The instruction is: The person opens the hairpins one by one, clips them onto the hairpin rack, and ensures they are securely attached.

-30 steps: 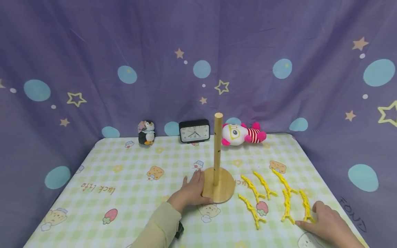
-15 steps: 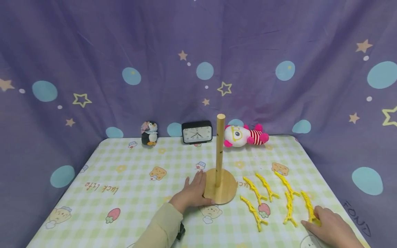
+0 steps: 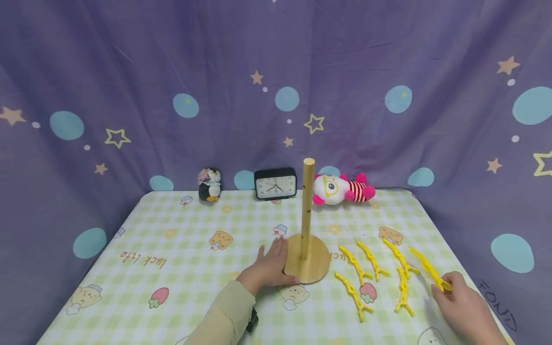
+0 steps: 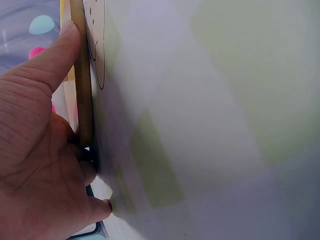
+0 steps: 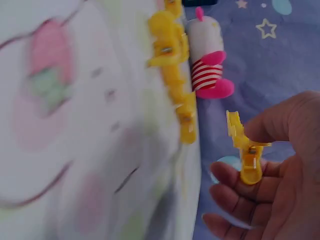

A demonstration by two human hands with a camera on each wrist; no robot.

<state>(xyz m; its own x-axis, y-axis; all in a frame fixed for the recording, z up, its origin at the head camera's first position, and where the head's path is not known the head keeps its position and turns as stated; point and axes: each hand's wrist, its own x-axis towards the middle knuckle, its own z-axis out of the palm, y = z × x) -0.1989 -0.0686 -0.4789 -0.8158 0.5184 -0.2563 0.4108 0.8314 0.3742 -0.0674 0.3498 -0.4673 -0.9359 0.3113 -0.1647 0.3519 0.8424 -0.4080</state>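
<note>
At three o'clock from the wooden stand [image 3: 306, 211], the right hand [image 3: 463, 302] pinches a yellow branch [image 3: 427, 266] that, swept low, could snag the loose branches [image 3: 403, 290] between, while the left hand [image 3: 269, 270], fingers extended, touches the stand's nine o'clock.

Head view: soft, even light is falling on tablecloth [image 3: 189, 282] around wooden stand [image 3: 305, 211]; curtain [image 3: 224, 134] behind stand is looking darker. Left wrist: shadow is darkening cloth beside stand. Right wrist: tablecloth is smearing, perhaps from motion.
</note>
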